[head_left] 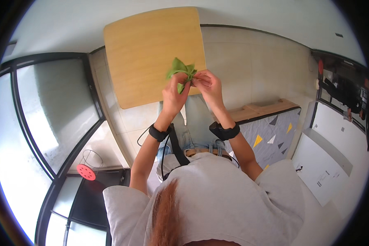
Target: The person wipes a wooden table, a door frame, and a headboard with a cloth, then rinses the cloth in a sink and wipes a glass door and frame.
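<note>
Between my two hands is a small green folded piece [176, 66] with several pointed, petal-like flaps; whether it is cloth or paper I cannot tell. My left hand [175, 91] is closed on its near left side, thumb and fingers pinching it. From the right, my right hand [209, 84] pinches its right edge with the fingertips. The piece is held above the near right part of a light wooden table [151, 45]. Part of it is hidden behind my left fingers.
Black bands [225, 131] circle both wrists, and a black cable hangs near my left forearm. On the right is a low bed with a grey patterned cover [270, 135]. Black-framed glass panels [57, 102] stand at the left, near a red round object [86, 172].
</note>
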`<action>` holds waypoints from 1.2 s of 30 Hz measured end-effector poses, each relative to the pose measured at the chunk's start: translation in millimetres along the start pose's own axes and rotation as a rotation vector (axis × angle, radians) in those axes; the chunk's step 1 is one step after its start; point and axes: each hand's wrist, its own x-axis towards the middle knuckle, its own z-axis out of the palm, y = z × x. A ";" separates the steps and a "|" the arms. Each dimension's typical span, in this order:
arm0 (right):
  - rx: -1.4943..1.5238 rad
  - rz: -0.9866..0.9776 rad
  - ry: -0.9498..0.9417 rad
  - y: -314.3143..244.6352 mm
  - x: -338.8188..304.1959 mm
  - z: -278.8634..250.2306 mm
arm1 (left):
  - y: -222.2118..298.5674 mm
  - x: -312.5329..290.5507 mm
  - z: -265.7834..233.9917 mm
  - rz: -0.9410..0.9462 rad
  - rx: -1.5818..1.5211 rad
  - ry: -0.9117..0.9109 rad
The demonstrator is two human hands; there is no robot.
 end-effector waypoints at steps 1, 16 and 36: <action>0.056 0.009 -0.001 -7.6 -5.7 -1.1 | 2.8 -0.8 -2.9 -0.026 -0.095 0.005; 0.269 0.075 0.158 -29.2 -62.2 -15.5 | 29.9 -13.7 -14.2 0.149 -0.324 -0.254; 0.157 0.222 0.060 -20.5 -48.6 -71.4 | -53.0 -0.4 -62.0 -0.521 -0.070 -0.538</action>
